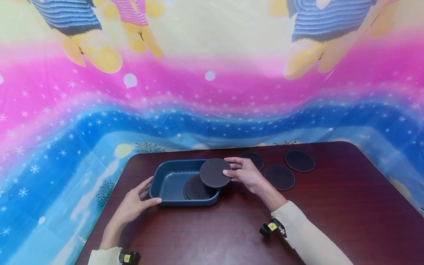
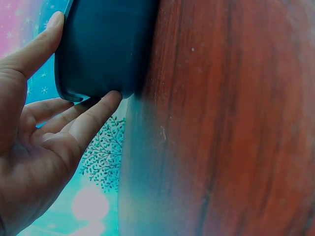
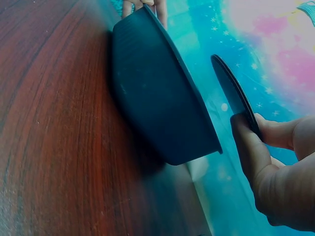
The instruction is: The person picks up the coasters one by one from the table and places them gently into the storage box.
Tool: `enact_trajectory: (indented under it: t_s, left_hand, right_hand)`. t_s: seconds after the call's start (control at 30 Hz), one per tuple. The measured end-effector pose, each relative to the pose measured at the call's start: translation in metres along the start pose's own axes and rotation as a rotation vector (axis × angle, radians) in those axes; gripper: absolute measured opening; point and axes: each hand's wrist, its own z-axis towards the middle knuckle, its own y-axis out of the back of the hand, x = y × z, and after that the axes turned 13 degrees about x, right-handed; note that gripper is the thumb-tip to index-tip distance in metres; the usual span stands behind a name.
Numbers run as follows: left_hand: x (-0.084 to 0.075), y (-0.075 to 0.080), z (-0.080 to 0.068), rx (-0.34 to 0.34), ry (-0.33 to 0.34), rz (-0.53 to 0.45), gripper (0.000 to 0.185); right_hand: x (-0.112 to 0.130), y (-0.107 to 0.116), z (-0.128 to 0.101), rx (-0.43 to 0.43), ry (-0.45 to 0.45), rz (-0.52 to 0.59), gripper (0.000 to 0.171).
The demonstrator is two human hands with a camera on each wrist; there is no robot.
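Observation:
My right hand (image 1: 246, 175) pinches a round dark coaster (image 1: 213, 173) by its edge, thumb on one face and fingers behind. The coaster is tilted over the right end of a blue rectangular tray (image 1: 185, 202); the right wrist view shows it edge-on, raised above the tray's rim. Inside the tray, at its right end, lie stacked coasters (image 1: 195, 187), partly covered by the held one. At the left end my left hand (image 1: 130, 204) holds the tray, thumb on the near rim and fingers round the outer corner.
Three more coasters lie on the dark wooden table right of the tray: one at the back (image 1: 254, 160), partly behind the right hand, one nearer (image 1: 279, 177) and one farther right (image 1: 299, 161). A patterned cloth (image 1: 212, 110) hangs behind the table.

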Motion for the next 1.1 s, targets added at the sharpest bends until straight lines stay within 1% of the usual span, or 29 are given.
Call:
enact_trajectory:
  t_s: [0.3, 0.53, 0.63, 0.87, 1.1]
  left_hand:
    - [0.002, 0.0, 0.001, 0.002, -0.01, -0.004, 0.1]
    - [0.002, 0.0, 0.001, 0.007, -0.012, -0.007, 0.1]
    - [0.002, 0.001, 0.0, 0.005, -0.015, -0.007, 0.099]
    - [0.002, 0.002, 0.0, 0.007, -0.02, -0.01, 0.098]
    - [0.001, 0.002, -0.001, 0.01, -0.019, -0.01, 0.098]
  right_hand:
    - [-0.003, -0.005, 0.004, -0.002, -0.001, -0.003, 0.058]
    - [-0.002, -0.01, 0.006, -0.006, -0.017, -0.016, 0.056]
    - [-0.001, -0.011, 0.006, -0.003, -0.009, -0.027, 0.056]
    - [-0.002, -0.016, 0.009, 0.005, -0.013, -0.007, 0.057]
    - [-0.002, -0.022, 0.011, 0.003, -0.013, -0.024, 0.055]
